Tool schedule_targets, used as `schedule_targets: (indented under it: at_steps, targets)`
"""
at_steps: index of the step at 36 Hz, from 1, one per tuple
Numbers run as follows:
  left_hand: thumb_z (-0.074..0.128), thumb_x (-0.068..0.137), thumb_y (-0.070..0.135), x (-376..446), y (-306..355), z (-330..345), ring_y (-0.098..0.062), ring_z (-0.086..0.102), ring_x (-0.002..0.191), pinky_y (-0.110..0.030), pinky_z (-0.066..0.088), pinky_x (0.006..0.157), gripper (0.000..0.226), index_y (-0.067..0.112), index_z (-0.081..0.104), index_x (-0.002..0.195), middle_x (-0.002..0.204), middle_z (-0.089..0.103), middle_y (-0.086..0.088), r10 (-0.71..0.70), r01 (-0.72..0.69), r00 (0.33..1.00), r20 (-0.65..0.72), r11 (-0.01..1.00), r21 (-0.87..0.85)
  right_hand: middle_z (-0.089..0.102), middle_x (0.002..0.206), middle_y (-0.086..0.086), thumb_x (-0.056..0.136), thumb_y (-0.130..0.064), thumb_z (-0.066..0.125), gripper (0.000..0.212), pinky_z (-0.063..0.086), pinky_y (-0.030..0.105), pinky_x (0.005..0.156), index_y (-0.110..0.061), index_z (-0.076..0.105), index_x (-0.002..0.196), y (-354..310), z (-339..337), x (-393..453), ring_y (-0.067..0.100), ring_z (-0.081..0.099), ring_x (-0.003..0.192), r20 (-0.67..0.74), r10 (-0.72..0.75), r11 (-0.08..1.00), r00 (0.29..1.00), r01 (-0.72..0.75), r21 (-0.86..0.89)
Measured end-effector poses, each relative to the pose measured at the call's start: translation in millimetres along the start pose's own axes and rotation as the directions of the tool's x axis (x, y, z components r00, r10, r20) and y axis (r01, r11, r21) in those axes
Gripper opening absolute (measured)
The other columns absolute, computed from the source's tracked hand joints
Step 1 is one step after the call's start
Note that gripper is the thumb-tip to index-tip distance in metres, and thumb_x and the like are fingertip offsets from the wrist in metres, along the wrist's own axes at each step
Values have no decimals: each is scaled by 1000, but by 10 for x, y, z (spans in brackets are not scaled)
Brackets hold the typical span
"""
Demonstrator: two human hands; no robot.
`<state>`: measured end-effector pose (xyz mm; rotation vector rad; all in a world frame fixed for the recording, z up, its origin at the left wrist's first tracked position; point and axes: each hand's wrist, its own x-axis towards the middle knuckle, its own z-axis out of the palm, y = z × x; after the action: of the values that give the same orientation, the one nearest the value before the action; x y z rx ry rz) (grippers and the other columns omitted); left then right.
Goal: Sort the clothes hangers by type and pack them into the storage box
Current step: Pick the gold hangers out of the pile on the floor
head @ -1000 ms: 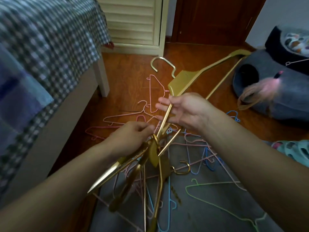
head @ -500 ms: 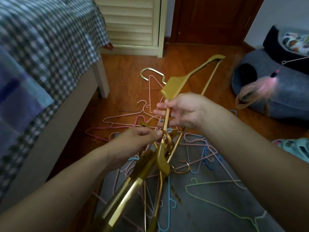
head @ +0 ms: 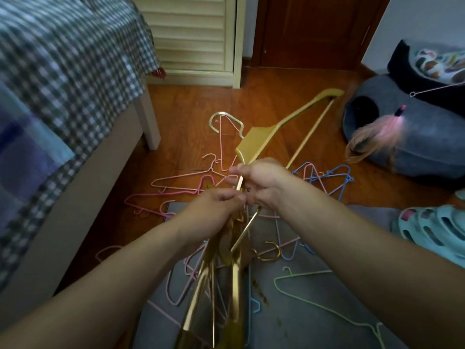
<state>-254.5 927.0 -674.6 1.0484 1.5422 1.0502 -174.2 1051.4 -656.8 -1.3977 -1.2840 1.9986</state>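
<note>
Sorting is under way and packing has not begun, as far as can be seen: no storage box shows anywhere in view, so every hanger is either in the hands or loose on the floor.

Taking the bed (head: pixel 63 102) as the landmark, largest first. The grey mat (head: pixel 314 311) lies to the right of the bed, under the forearms, and most loose hangers sprawl across it and the wooden floor (head: pixel 191 114) beyond its far edge.

The gold hangers (head: pixel 221 285) are the type being gathered. At least 4 can be made out: 1 raised gold hanger (head: pixel 261 139) reaching away from the bed toward the door, about 2 or 3 bundled below the hands, and 1 gold hook (head: pixel 270 251) lying on the mat. The bundle overlaps too much for an exact count.

The thin wire hangers remain unsorted: roughly 6 pink hangers (head: pixel 176 178) nearest the bed, about 3 blue hangers (head: pixel 334 177) farther right, and 1 green hanger (head: pixel 312 295) farthest from the bed on the mat.

The left hand (head: pixel 214 210) is clenched around the top of the gold bundle. The right hand (head: pixel 261 182) pinches the raised gold hanger's arm, bringing it to the bundle.

My judgement: 1 type is nearly collected; 3 colours and all packing are left.
</note>
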Motion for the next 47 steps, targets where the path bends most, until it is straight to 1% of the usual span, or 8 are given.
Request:
schedule_targets:
  at_steps: [3,9,18,25,29,38,42,47]
  targets:
    - [54,106,26,-6,-56,-58,-24,69,106,-42,52,98,25,26,77,113,110,76,-3,-34,35,999,-16,997,75,67,118,15,100,-1,52,18,57,58,83,2,56,117,13,-58,-13,25,71,96,43,-3,996,999,0,85]
    - [52,104,8,13,-137,-118,-12,57,57,-25,49,51,17,10,52,121,77,65,-5,-78,61,988,-134,990,-128,62,120,21,102,1,43,8,52,61,95,-2,50,99,76,-117,-25,38,66,109,67,20,974,998,-35,222]
    - [48,105,42,25,-238,-211,-27,58,87,-40,46,84,51,-4,65,118,96,64,-13,-191,191,981,10,970,-152,68,117,19,104,-4,42,14,62,47,66,-2,49,115,-16,-114,-67,34,74,93,151,1,962,989,-42,270]
    - [59,81,32,54,-334,-174,-21,52,71,-34,39,66,31,14,81,91,88,69,-8,-172,192,980,96,940,-282,70,116,18,103,-4,44,26,63,44,65,-1,48,129,-180,-180,-81,31,76,89,196,-26,961,980,-29,274]
    - [54,77,17,-18,-321,-204,-41,58,98,-51,44,88,34,17,80,99,110,72,-15,-40,70,974,222,990,-126,70,116,16,103,-5,43,26,62,41,62,-1,49,128,-224,-235,-58,29,76,87,144,-66,955,987,21,294]
    - [80,82,48,-35,-357,-135,-18,65,109,-35,50,98,51,32,57,124,119,65,-4,-152,150,988,21,985,84,59,77,7,103,-22,48,17,35,16,38,-8,48,112,-431,-293,-83,9,49,50,113,-108,831,988,28,556]
    - [68,94,32,-40,-324,-171,-30,64,91,-41,49,89,34,0,72,105,98,66,-24,-179,168,978,105,980,105,53,70,2,103,-25,51,18,31,17,36,-9,47,108,-439,-318,-44,5,40,45,173,-160,864,972,53,502]
    - [53,104,33,-95,-252,-187,-20,57,78,-36,46,83,34,16,72,81,78,59,-6,-147,141,984,101,988,62,71,85,8,104,-27,49,36,53,26,52,1,52,127,-536,-371,-136,15,67,64,185,-250,893,950,154,422]
